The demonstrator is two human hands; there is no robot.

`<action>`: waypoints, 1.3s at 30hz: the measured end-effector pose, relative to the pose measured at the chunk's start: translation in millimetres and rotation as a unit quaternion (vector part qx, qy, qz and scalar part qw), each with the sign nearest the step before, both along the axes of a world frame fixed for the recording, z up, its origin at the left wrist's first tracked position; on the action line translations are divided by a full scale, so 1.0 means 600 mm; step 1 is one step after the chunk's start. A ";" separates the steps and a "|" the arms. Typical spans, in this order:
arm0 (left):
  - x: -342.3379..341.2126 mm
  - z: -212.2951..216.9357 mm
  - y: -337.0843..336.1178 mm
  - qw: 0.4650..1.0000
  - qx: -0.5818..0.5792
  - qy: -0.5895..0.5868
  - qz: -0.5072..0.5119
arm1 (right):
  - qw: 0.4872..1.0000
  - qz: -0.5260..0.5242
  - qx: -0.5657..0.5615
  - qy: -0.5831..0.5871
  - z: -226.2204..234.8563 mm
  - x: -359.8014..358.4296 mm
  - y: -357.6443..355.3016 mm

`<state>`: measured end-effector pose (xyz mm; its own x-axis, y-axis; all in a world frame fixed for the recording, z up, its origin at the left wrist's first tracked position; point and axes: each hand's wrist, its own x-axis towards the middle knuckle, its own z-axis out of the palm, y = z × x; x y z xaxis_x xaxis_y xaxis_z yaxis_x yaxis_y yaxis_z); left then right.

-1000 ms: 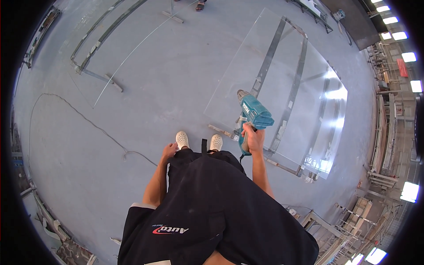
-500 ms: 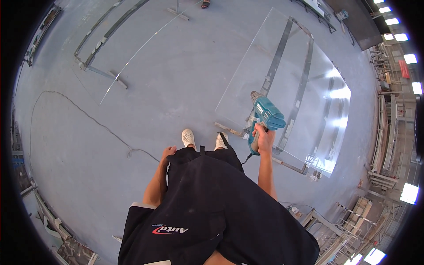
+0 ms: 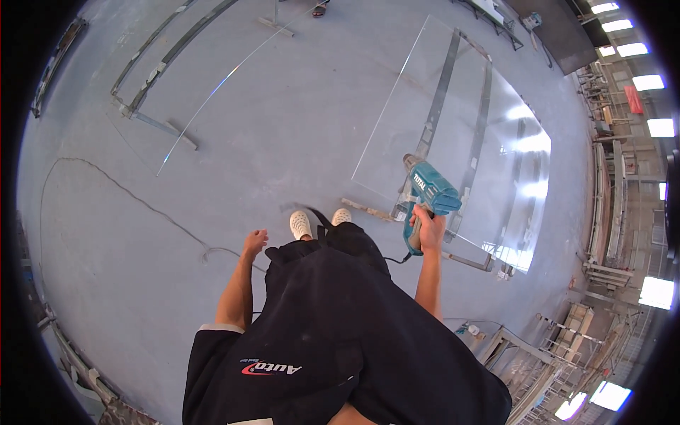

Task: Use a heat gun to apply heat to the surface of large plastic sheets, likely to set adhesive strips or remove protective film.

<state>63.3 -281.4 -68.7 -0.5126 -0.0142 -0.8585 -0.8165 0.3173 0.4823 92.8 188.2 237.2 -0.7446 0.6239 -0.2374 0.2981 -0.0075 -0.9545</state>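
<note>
Right hand (image 3: 429, 232) was closed round the teal power tool (image 3: 427, 193) by its grip, nose at 12 o'clock over the glass sheet (image 3: 460, 134). Looked rigid, moderately heavy; grip is the hold. Left hand (image 3: 253, 243) hung loosely open, empty.

We grip teal power drill (image 3: 427, 193) in right hand (image 3: 428, 232) beside glass sheet (image 3: 489, 134) on floor (image 3: 283, 127) — left hand (image 3: 254, 243) hangs empty.

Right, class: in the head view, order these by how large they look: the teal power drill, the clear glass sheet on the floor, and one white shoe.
1. Glass sheet, by far the largest.
2. Power drill, though it is nearer the camera.
3. White shoe, smallest.
</note>
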 end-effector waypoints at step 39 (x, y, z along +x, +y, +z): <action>-0.011 -0.035 0.072 0.998 0.047 0.040 -0.004 | 0.998 0.038 0.042 -0.026 0.037 -0.015 -0.021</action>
<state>56.6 -238.0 -89.8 -0.5795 0.0689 -0.8120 -0.7717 0.2738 0.5740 84.0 175.5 259.6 -0.7781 0.5858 -0.2267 0.3448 0.0967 -0.9337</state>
